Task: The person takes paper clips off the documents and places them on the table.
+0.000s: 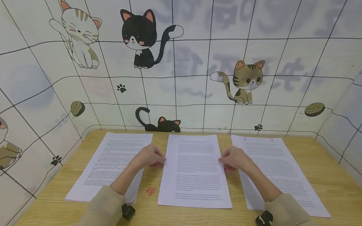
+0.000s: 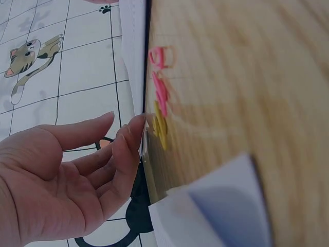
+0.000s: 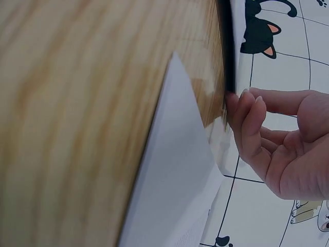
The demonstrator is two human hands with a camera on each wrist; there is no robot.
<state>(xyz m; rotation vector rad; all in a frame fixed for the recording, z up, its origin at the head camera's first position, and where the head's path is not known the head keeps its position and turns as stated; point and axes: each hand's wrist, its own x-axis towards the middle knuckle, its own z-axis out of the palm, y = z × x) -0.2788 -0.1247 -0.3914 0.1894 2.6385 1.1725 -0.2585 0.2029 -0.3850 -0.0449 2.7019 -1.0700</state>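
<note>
Three printed sheets lie side by side on a wooden table [image 1: 337, 189]. My left hand [image 1: 152, 157] rests at the left edge of the middle sheet [image 1: 195, 178], and in the left wrist view its fingertips [image 2: 134, 126] touch that sheet's edge [image 2: 132, 62] with the thumb held apart. My right hand [image 1: 233, 159] rests at the sheet's right edge; its fingertips [image 3: 241, 105] touch the edge there. Neither hand grips anything. The left sheet [image 1: 110, 164] passes under my left forearm, and the right sheet [image 1: 285, 171] under my right forearm.
A red paper clip [image 1: 150, 190] lies between the left and middle sheets; pink and yellow clips [image 2: 162, 103] show near my left fingers. Two clips [image 1: 271, 139] sit at the right sheet's top edge. Cat-patterned walls [image 1: 184, 74] enclose the table on three sides.
</note>
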